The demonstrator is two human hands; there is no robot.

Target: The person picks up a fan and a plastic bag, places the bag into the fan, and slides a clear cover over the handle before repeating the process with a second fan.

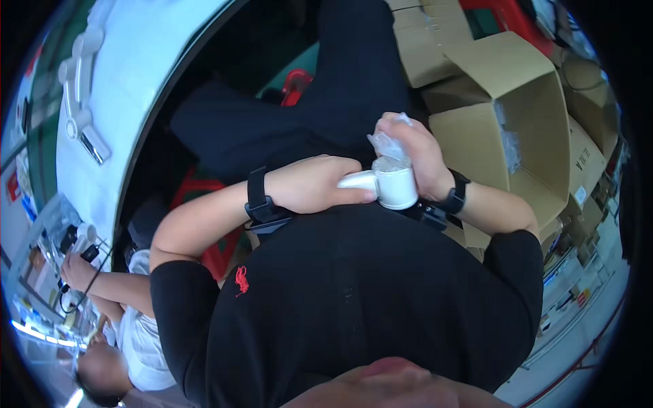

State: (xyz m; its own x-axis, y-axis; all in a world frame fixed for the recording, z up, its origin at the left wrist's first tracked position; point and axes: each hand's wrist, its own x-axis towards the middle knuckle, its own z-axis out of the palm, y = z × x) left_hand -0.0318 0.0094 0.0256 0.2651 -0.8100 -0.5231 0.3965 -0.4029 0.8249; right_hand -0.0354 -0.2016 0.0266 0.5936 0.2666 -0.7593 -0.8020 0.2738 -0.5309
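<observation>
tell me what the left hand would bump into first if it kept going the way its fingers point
Likely the white plastic part: the left hand already grips its handle, fingers pointing toward the right hand. Depth is unclear.

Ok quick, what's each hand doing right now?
Left hand: closed around the handle of the white plastic part.
Right hand: closed on the clear plastic wrap at its top.

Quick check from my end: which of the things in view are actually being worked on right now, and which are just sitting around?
In hand:
- white plastic part, held by left hand
- clear plastic bag, gripped by right hand at the part's top

Lying about:
- open cardboard box
- white table with white parts
- red stool
</observation>
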